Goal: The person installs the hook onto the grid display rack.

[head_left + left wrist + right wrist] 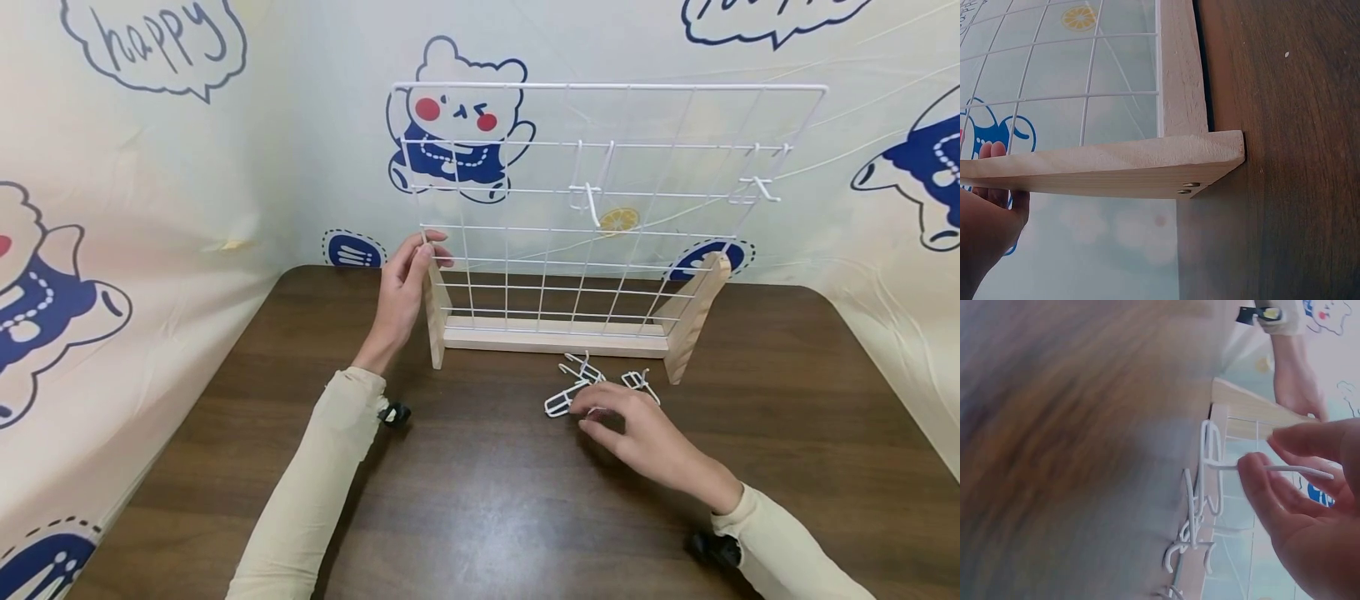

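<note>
A white wire grid rack [551,227] stands upright between wooden side supports. My left hand [408,279] grips its left edge near the top of the wooden side support [1110,161], fingers reaching behind the grid. Several white wire hooks [558,404] lie on the table in front of the rack's base. Over them is my right hand [637,433], thumb and fingertips apart. In the right wrist view, a white hook [1210,440] has its prong running between the thumb and fingers; whether they touch it is unclear. My hand partly hides the pile.
Two white hooks, a middle hook [592,200] and a right hook [759,187], hang on the grid. A wooden crossbar [555,337] joins the supports. The brown table [480,500] meets a printed cloth backdrop [315,125] behind and at the sides.
</note>
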